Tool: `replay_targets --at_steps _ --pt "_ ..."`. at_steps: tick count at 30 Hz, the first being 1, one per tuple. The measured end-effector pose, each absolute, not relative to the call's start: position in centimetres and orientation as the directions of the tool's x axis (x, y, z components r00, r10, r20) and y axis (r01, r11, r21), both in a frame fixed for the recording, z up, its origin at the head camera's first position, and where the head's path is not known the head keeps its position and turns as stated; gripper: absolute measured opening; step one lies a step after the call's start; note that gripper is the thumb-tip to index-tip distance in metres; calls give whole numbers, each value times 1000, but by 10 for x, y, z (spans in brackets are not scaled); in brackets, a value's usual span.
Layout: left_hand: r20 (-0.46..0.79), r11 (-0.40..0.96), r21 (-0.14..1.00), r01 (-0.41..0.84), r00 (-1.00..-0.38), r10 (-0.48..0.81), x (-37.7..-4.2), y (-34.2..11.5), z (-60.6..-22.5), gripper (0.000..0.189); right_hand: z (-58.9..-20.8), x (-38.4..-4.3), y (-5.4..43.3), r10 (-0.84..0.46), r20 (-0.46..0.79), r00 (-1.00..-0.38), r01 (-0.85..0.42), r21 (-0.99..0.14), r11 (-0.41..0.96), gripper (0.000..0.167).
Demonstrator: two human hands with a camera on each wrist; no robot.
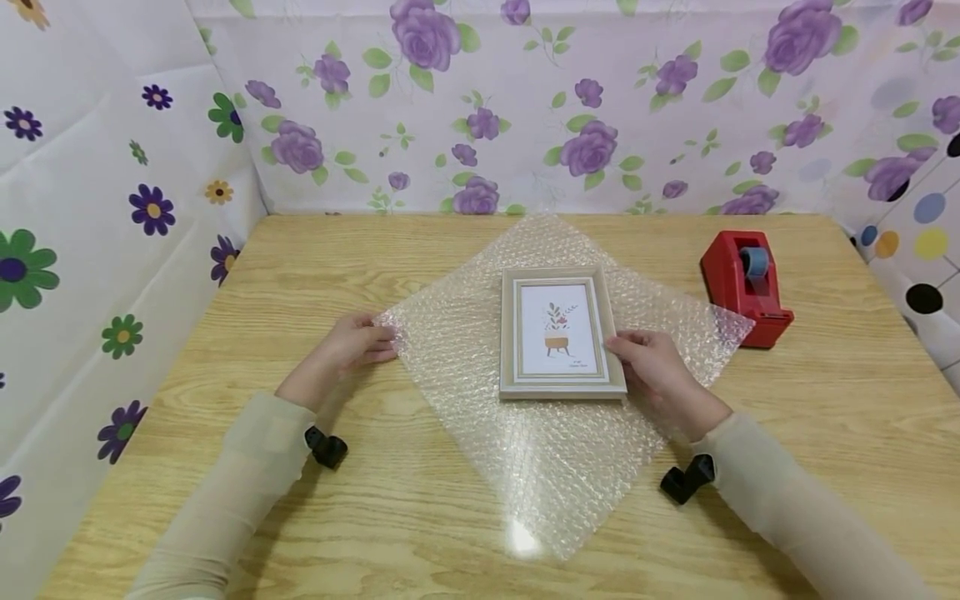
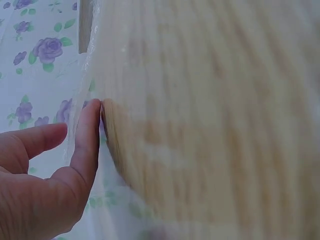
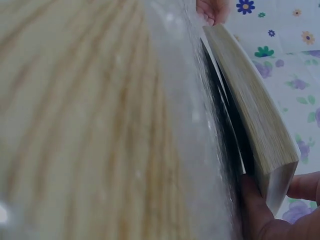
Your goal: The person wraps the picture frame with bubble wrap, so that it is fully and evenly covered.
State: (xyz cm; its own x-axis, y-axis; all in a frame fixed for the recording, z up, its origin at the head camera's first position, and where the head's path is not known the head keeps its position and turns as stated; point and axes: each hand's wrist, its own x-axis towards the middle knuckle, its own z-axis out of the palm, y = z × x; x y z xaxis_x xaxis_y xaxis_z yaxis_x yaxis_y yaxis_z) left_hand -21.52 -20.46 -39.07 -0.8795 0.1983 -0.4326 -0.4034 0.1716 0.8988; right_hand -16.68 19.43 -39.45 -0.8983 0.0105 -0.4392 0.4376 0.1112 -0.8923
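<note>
A picture frame with a pale wooden border and a potted-plant print lies over a sheet of bubble wrap, which is set cornerwise on the table. At the frame's right edge, my right hand grips it, thumb on the front and fingers underneath. The right wrist view shows a dark gap between the frame and the wrap on this side. My left hand is at the wrap's left corner, fingertips touching it. In the left wrist view, thumb and fingers of the left hand stand apart, fairly straight.
A red tape dispenser with a roll of tape stands at the right, close by the wrap's right corner. The wooden table backs onto a wall covering with purple flowers. Another flowered sheet hangs at left.
</note>
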Motion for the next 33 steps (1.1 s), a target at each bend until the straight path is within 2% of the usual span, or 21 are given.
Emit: replay_targets --at_steps 5,7,11,16,19,26,30,33 --pt "-501 167 865 -473 -836 225 -212 -207 -389 19 -390 -167 197 19 -382 -924 354 -838 416 56" --pt "-517 184 855 -485 -821 243 -211 -208 -389 12 -389 -167 198 11 -369 -930 331 -819 468 55" --pt "-524 196 852 -486 -802 287 -208 -209 -392 9 -389 -167 199 -2 -367 -930 323 -821 470 54" --pt "-502 204 865 -459 -796 338 -202 -205 -396 20 -389 -166 197 11 -357 -934 321 -827 462 51" --pt "-491 195 871 -451 -798 348 -198 -201 -396 20 -388 -165 195 20 -354 -935 321 -822 471 50" --pt "-431 118 901 -417 -834 345 -194 -196 -393 6 -387 -165 195 27 -338 -941 300 -794 529 48" --pt "-386 85 921 -380 -865 321 -190 -192 -388 20 -387 -165 195 29 -318 -947 281 -787 549 47" --pt "-337 33 938 -344 -888 314 -188 -187 -384 16 -388 -165 195 33 -316 -948 280 -782 557 46"
